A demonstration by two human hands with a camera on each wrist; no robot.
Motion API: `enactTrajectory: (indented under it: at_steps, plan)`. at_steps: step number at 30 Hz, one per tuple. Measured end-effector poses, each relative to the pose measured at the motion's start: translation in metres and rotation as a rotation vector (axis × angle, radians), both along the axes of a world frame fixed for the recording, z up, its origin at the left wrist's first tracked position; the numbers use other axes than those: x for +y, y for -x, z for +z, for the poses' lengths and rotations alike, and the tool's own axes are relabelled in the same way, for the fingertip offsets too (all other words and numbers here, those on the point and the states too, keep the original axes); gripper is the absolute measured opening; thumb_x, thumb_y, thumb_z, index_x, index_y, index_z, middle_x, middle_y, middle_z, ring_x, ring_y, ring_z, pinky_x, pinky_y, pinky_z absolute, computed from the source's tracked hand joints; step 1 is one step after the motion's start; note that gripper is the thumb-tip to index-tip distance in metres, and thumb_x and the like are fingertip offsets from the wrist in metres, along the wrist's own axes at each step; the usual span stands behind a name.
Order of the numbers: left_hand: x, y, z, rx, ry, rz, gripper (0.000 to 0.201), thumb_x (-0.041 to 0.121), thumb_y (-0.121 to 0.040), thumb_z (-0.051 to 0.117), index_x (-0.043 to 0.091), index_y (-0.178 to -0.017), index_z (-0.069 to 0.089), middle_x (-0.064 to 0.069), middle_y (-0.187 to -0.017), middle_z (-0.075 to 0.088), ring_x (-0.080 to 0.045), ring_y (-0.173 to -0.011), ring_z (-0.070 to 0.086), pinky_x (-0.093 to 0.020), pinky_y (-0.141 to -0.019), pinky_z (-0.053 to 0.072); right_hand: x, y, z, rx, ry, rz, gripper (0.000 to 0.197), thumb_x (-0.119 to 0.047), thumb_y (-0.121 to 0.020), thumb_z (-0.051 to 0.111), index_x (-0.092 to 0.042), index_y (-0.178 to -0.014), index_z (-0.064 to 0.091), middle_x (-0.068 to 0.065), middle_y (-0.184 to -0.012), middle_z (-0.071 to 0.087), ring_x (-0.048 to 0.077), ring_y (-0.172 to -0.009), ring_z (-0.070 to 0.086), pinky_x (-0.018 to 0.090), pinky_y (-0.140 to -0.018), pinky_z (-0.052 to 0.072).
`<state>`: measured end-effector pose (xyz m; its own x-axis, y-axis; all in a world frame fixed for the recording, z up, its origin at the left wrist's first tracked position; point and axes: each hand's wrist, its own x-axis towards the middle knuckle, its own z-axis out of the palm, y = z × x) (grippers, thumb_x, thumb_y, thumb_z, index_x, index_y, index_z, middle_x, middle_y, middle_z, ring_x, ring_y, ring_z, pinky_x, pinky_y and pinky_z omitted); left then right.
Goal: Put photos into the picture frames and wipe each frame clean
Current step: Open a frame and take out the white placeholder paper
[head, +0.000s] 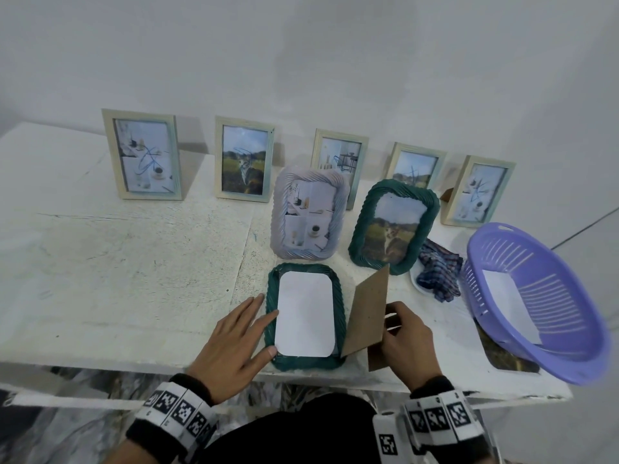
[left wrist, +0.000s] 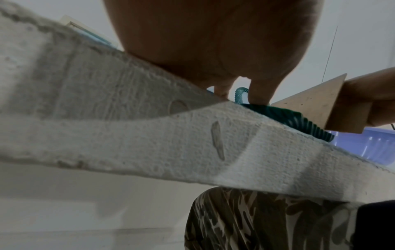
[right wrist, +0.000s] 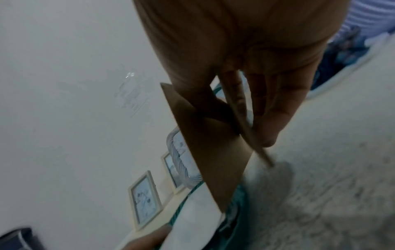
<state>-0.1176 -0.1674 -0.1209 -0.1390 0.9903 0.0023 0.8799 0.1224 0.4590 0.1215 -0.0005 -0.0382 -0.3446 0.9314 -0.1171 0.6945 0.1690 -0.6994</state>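
Holding cardboard backing (head: 366,313) in right hand (head: 407,343) beside green frame (head: 339,316)

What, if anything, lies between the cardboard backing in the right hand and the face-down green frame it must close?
Nothing visible. The cardboard backing, held by the right hand, stands tilted beside the green frame. Only the white photo back lies inside; the left hand rests at the opposite edge.

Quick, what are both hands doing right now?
Left hand: open, fingers flat on the green frame.
Right hand: pinching the brown backing board.
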Motion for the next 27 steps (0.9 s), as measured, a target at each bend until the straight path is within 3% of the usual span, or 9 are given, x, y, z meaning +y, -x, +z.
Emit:
enactTrajectory:
  at_steps: [3,6,9,12,14,16,18,22,27]
  plan:
    - [-0.001,0.000,-0.002,0.012,-0.006,-0.005,0.063,0.064,-0.096,0.015,0.036,-0.152,0.014,0.010,-0.161,-0.007,-0.007,-0.147,-0.011,-0.032,-0.117,0.009,0.003,0.006,-0.010,0.152,0.134,-0.067,0.009,-0.020,-0.093,0.053,-0.017,-0.086,0.050,0.006,-0.063,0.065,0.022,-0.047,0.055,0.029,-0.043,0.045]
    - [-0.001,0.001,-0.003,0.018,-0.024,-0.003,0.062,0.064,-0.097,0.017,0.035,-0.152,0.016,0.010,-0.162,-0.005,-0.007,-0.147,-0.008,-0.030,-0.116,0.008,0.006,0.003,-0.016,0.365,0.324,-0.170,0.010,-0.010,-0.096,0.050,-0.005,-0.089,0.046,0.019,-0.063,0.055,0.021,-0.053,0.044,0.024,-0.042,0.034]
    - [-0.001,0.001,-0.003,0.013,-0.026,-0.005,0.062,0.064,-0.097,0.018,0.036,-0.152,0.015,0.010,-0.161,-0.005,-0.007,-0.147,-0.009,-0.028,-0.116,0.006,0.009,-0.008,-0.010,0.527,0.435,-0.229,0.010,-0.012,-0.099,0.045,-0.004,-0.096,0.049,0.020,-0.068,0.052,0.022,-0.054,0.043,0.022,-0.042,0.032]
    - [-0.001,0.001,-0.004,0.002,-0.038,0.000,0.062,0.064,-0.097,0.019,0.036,-0.152,0.017,0.010,-0.162,-0.002,-0.007,-0.148,-0.007,-0.030,-0.116,0.010,0.018,-0.023,0.008,0.583,0.393,-0.266,0.010,-0.006,-0.098,0.043,-0.004,-0.092,0.051,0.016,-0.065,0.055,0.021,-0.047,0.048,0.025,-0.040,0.040]
    - [-0.001,0.001,-0.004,-0.003,-0.035,0.001,0.062,0.064,-0.096,0.019,0.036,-0.152,0.016,0.009,-0.162,-0.001,-0.007,-0.148,-0.006,-0.030,-0.116,0.010,0.026,-0.034,0.017,0.422,0.256,-0.211,0.006,-0.008,-0.094,0.050,-0.008,-0.090,0.053,0.011,-0.077,0.066,0.023,-0.060,0.060,0.036,-0.054,0.051]
    - [-0.001,0.001,-0.004,0.003,-0.033,-0.001,0.062,0.064,-0.096,0.019,0.037,-0.152,0.016,0.009,-0.162,-0.002,-0.007,-0.147,-0.007,-0.029,-0.116,0.008,0.030,-0.040,0.020,0.108,0.075,-0.096,0.004,-0.020,-0.090,0.060,-0.020,-0.088,0.056,0.004,-0.085,0.068,0.023,-0.072,0.064,0.040,-0.065,0.053]
    - [-0.001,0.001,-0.004,-0.001,-0.033,0.002,0.062,0.064,-0.096,0.019,0.037,-0.152,0.016,0.010,-0.162,-0.003,-0.007,-0.147,-0.007,-0.028,-0.116,0.008,0.027,-0.036,0.017,-0.114,-0.034,0.010,0.012,-0.027,-0.086,0.066,-0.022,-0.090,0.056,0.000,-0.085,0.066,0.020,-0.076,0.062,0.033,-0.065,0.047]
    - [-0.001,0.000,-0.003,0.005,-0.026,0.006,0.062,0.064,-0.096,0.018,0.037,-0.151,0.016,0.011,-0.161,-0.004,-0.006,-0.147,-0.009,-0.028,-0.116,0.007,0.015,-0.012,-0.008,-0.297,-0.188,0.074,0.024,-0.034,-0.084,0.066,-0.018,-0.098,0.056,0.004,-0.085,0.056,0.026,-0.079,0.055,0.029,-0.064,0.033]
    - [0.000,0.000,-0.003,0.004,-0.021,0.008,0.063,0.065,-0.096,0.016,0.036,-0.152,0.016,0.010,-0.161,-0.003,-0.006,-0.147,-0.009,-0.030,-0.116,0.008,-0.001,0.000,-0.033,-0.569,-0.299,0.133,0.034,-0.040,-0.083,0.062,-0.020,-0.110,0.059,0.010,-0.092,0.057,0.033,-0.086,0.051,0.037,-0.067,0.043]
